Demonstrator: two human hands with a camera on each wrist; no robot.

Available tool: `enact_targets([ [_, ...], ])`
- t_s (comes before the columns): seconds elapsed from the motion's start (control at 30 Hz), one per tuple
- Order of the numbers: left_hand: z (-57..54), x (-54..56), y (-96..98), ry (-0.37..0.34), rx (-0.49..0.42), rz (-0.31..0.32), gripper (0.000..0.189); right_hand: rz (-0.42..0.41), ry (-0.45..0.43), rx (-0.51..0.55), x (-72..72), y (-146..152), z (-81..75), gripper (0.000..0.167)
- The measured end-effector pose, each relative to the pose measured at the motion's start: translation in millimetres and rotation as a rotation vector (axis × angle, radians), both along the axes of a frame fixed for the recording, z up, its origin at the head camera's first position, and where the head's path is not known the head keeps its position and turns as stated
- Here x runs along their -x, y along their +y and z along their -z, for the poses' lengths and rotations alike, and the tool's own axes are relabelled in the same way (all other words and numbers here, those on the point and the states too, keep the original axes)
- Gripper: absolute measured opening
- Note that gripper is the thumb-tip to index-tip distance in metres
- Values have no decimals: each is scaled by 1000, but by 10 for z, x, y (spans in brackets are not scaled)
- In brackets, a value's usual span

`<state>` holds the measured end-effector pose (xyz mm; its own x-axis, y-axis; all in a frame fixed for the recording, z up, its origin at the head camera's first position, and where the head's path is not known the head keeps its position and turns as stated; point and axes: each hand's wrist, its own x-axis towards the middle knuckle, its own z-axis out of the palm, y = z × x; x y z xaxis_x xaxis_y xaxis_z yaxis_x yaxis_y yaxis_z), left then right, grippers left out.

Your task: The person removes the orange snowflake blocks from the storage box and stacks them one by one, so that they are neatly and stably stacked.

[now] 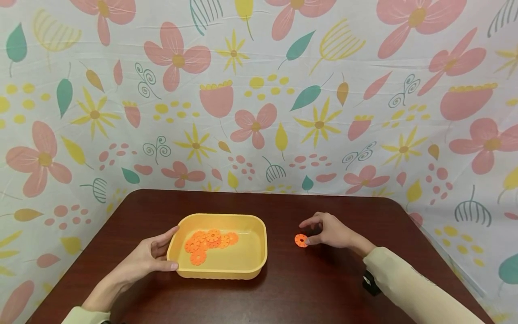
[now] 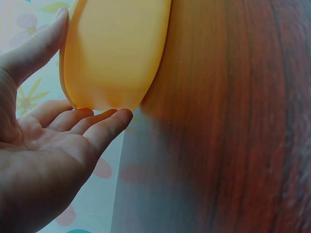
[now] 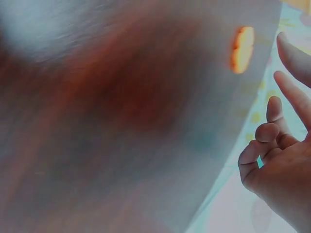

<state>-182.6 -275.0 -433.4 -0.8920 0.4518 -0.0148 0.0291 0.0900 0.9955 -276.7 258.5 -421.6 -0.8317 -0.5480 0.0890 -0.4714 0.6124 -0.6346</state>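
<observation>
A yellow plastic tray (image 1: 243, 274) stands left of the table's middle, with several orange notched discs (image 1: 198, 257) piled toward its left side. My left hand (image 1: 139, 261) rests on the tray's left end, thumb at the near corner and fingertips at the far one. In the left wrist view those fingers (image 2: 104, 132) touch the tray wall (image 2: 114, 58) without wrapping round it. One orange notched disc (image 1: 301, 240) with a centre hole lies on the table to the right. Over it, my right hand (image 1: 332, 230) has thumb and forefinger spread; the right wrist view shows a gap beside the disc (image 3: 242, 50).
The dark brown wooden table (image 1: 283, 297) carries the tray and the single disc. Behind it hangs a floral cloth (image 1: 259, 90), which also runs down along both sides. A dark band (image 1: 370, 282) sits at the right sleeve's cuff.
</observation>
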Motion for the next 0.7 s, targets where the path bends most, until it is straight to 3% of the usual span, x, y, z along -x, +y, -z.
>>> enact_targets([
  [0.23, -3, -9, -4, -9, -6, 4, 98, -12, -18, 1, -25, -268, -199, 40],
  [0.7, 11, -5, -9, -9, -11, 11, 98, -133, 14, 46, -112, -929, -363, 40],
])
